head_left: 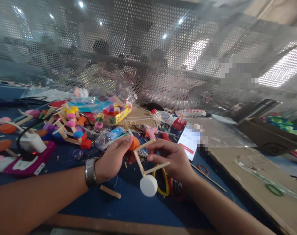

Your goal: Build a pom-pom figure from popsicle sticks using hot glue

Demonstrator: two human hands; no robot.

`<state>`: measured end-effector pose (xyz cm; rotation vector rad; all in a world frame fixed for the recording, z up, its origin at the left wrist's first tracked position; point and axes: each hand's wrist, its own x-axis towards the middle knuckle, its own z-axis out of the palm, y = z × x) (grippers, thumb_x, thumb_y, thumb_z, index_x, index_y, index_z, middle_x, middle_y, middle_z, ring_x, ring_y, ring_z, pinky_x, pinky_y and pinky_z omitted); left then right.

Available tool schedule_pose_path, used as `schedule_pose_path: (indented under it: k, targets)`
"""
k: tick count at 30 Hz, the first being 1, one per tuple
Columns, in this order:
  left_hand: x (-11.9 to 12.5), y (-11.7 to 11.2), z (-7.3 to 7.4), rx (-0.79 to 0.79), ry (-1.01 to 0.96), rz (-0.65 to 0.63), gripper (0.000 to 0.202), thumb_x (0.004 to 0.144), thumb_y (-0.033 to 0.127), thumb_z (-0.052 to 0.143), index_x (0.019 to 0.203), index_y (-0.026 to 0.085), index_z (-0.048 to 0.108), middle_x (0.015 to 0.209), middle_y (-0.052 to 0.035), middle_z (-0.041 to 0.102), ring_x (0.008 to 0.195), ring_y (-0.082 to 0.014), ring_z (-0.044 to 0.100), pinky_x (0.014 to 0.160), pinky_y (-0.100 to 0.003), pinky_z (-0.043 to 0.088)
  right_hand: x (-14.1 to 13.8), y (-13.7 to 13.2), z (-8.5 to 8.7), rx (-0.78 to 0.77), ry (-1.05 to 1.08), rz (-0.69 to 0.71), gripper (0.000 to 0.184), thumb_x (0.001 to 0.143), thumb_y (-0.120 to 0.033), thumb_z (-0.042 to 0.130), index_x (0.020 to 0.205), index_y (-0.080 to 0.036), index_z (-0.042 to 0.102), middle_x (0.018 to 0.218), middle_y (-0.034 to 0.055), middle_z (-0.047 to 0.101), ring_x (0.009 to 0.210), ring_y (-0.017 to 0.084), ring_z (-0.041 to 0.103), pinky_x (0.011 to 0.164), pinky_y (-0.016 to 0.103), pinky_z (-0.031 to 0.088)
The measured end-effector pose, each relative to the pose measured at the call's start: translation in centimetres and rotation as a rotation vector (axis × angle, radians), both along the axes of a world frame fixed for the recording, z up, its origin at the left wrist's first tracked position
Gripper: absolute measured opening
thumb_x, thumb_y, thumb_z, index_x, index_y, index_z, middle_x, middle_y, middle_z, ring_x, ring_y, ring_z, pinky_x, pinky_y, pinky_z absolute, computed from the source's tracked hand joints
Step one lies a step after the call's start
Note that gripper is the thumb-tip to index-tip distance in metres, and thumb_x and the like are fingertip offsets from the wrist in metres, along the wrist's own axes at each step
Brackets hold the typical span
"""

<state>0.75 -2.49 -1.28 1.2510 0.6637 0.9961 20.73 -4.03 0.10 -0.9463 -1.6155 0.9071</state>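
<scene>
My left hand (112, 160), with a metal watch on the wrist, pinches an orange bottle cap (134, 143). Narrow wooden sticks (139, 162) are joined to that cap in an angular, zigzag frame. At the frame's lower corner is a white bottle cap (148, 186). My right hand (171, 158) is beside the frame's right side, thumb and forefinger apart. Its forefinger is close to the upper stick's end; whether they touch, I cannot tell. Beneath the hands lie a yellow ring (165, 182) and a loose short stick (110, 192).
Stick-and-cap pieces (67, 125) pile up at the left, near a purple power strip (32, 163) with a white plug. A glue gun (151, 133), a plastic bottle (169, 119) and a lit phone (189, 142) lie beyond my hands. Cardboard (258, 182) covers the right side. People sit behind a perforated screen (138, 42).
</scene>
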Motion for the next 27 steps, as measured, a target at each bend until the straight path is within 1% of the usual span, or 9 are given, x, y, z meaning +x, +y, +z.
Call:
schedule_pose_path:
  k: [4, 9, 12, 15, 18, 20, 23, 25, 27]
  targets:
    - [0.0, -0.2, 0.3, 0.05, 0.061, -0.056, 0.051, 0.093, 0.066, 0.053, 0.077, 0.018, 0.061, 0.062, 0.0009, 0.053, 0.057, -0.0126, 0.046, 0.055, -0.027, 0.037, -0.4, -0.4, 0.4, 0.026, -0.008, 0.044, 0.022, 0.068, -0.041, 0.091, 0.07, -0.022, 0.079, 0.068, 0.005, 0.074, 0.063, 0.019, 0.064, 0.063, 0.033, 0.051]
    - [0.2, -0.5, 1.1, 0.074, 0.047, -0.116, 0.052, 0.09, 0.068, 0.055, 0.075, 0.018, 0.058, 0.064, 0.0006, 0.052, 0.057, -0.0132, 0.048, 0.054, -0.026, 0.038, -0.4, -0.3, 0.2, 0.006, 0.003, 0.111, 0.029, 0.067, -0.049, 0.09, 0.067, -0.021, 0.079, 0.062, 0.0043, 0.071, 0.056, 0.017, 0.06, 0.057, 0.032, 0.048]
    - [0.3, -0.7, 1.5, 0.083, 0.063, -0.133, 0.053, 0.089, 0.069, 0.056, 0.077, 0.018, 0.058, 0.068, 0.0002, 0.053, 0.058, -0.0132, 0.048, 0.054, -0.026, 0.04, -0.5, -0.2, 0.1, -0.005, 0.01, 0.17, 0.027, 0.071, -0.047, 0.087, 0.067, -0.021, 0.079, 0.06, 0.0033, 0.069, 0.053, 0.015, 0.057, 0.053, 0.03, 0.046]
    - [0.2, -0.8, 1.7, 0.108, 0.086, -0.141, 0.054, 0.089, 0.07, 0.055, 0.077, 0.018, 0.059, 0.068, 0.0002, 0.052, 0.058, -0.0133, 0.048, 0.055, -0.027, 0.041, -0.7, -0.3, 0.2, -0.01, -0.009, 0.179, 0.026, 0.078, -0.043, 0.081, 0.067, -0.02, 0.077, 0.058, 0.0021, 0.066, 0.052, 0.014, 0.052, 0.051, 0.029, 0.043]
    - [0.1, -0.7, 1.5, 0.102, 0.089, -0.144, 0.052, 0.089, 0.069, 0.055, 0.078, 0.018, 0.059, 0.067, -0.0001, 0.053, 0.059, -0.014, 0.048, 0.056, -0.027, 0.04, -0.7, -0.3, 0.5, -0.035, 0.016, 0.184, 0.027, 0.078, -0.042, 0.079, 0.064, -0.02, 0.072, 0.057, 0.0005, 0.062, 0.053, 0.013, 0.05, 0.053, 0.028, 0.043]
    - [0.1, -0.6, 1.2, 0.073, 0.069, -0.142, 0.05, 0.09, 0.067, 0.056, 0.08, 0.018, 0.06, 0.067, -0.0005, 0.054, 0.06, -0.0143, 0.049, 0.056, -0.027, 0.039, -0.6, -0.2, 0.6, -0.077, 0.037, 0.172, 0.031, 0.077, -0.044, 0.08, 0.061, -0.02, 0.067, 0.056, -0.0007, 0.059, 0.053, 0.012, 0.047, 0.052, 0.027, 0.041]
    - [0.0, -0.5, 0.6, 0.035, 0.018, -0.142, 0.043, 0.093, 0.06, 0.055, 0.083, 0.018, 0.062, 0.067, -0.001, 0.056, 0.061, -0.0147, 0.051, 0.058, -0.027, 0.04, -0.3, 0.1, 0.3, -0.159, 0.088, 0.103, 0.038, 0.072, -0.048, 0.082, 0.059, -0.02, 0.061, 0.054, -0.0026, 0.054, 0.05, 0.01, 0.043, 0.047, 0.025, 0.035]
    - [-0.1, -0.4, 0.5, 0.01, -0.011, -0.147, 0.039, 0.094, 0.055, 0.054, 0.085, 0.018, 0.063, 0.07, -0.0016, 0.056, 0.062, -0.0147, 0.051, 0.058, -0.027, 0.041, -0.1, 0.4, 0.0, -0.21, 0.126, 0.038, 0.039, 0.069, -0.049, 0.084, 0.061, -0.019, 0.06, 0.052, -0.0038, 0.052, 0.047, 0.01, 0.043, 0.045, 0.023, 0.032]
    - [-0.1, -0.4, 0.6, -0.024, -0.047, -0.165, 0.035, 0.092, 0.051, 0.057, 0.086, 0.017, 0.064, 0.075, -0.0018, 0.056, 0.062, -0.0141, 0.051, 0.056, -0.027, 0.041, -0.1, 0.7, -0.3, -0.244, 0.17, -0.021, 0.039, 0.069, -0.05, 0.084, 0.063, -0.02, 0.059, 0.051, -0.0043, 0.053, 0.046, 0.01, 0.044, 0.044, 0.023, 0.033]
